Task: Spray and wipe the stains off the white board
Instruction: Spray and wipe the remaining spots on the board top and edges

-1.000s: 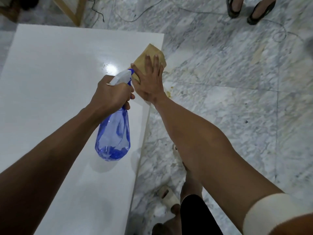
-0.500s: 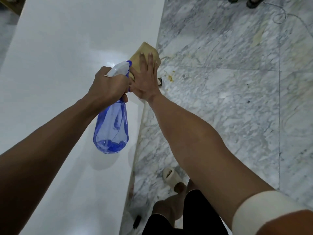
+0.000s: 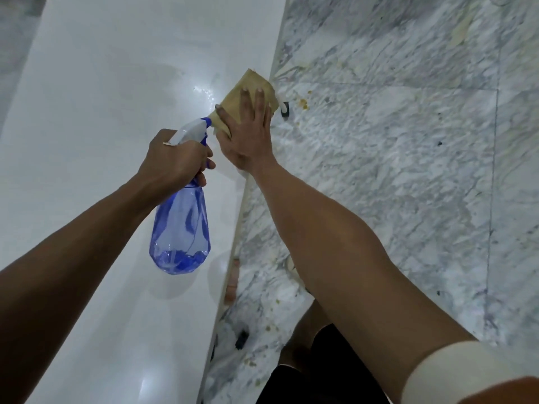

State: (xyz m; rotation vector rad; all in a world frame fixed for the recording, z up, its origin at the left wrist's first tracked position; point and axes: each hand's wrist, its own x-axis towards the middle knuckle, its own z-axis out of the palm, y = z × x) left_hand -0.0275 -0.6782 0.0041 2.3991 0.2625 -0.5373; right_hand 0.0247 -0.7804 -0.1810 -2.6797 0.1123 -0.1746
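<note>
**Cloth pressed at the board's edge, spray bottle held ready**

The white board (image 3: pixel 96 170) fills the left half of the frame, a glossy slab running from the lower left up to the top centre. A wet, glinting patch sits on it just above centre, probably freshly sprayed liquid, close to where the wiping goes on. No obvious stain shows on the rest of its surface from this angle.

Left of centre, the left hand (image 3: pixel 175 158) is closed around the neck of a blue spray bottle (image 3: pixel 180 231), with at least one finger curled under the trigger. The white nozzle points toward the upper right, at the wet patch and the cloth, which suggests the bottle is kept aimed so another squirt can follow without re-gripping. The bottle hangs above the board, apart from it, with only a little liquid pooled in its bottom.

Just right of centre, the right hand (image 3: pixel 248 129) lies flat with fingers spread on a tan cloth (image 3: pixel 248 88), pressing it down at the board's right edge. An open palm spreads pressure over a wide area, which suits scrubbing. Part of the cloth appears to overhang the edge.

The right half of the frame is grey-veined marble floor (image 3: pixel 408 170), with small yellowish specks near the cloth and lower down beside the board. A small dark object I cannot identify lies just right of the cloth.
</note>
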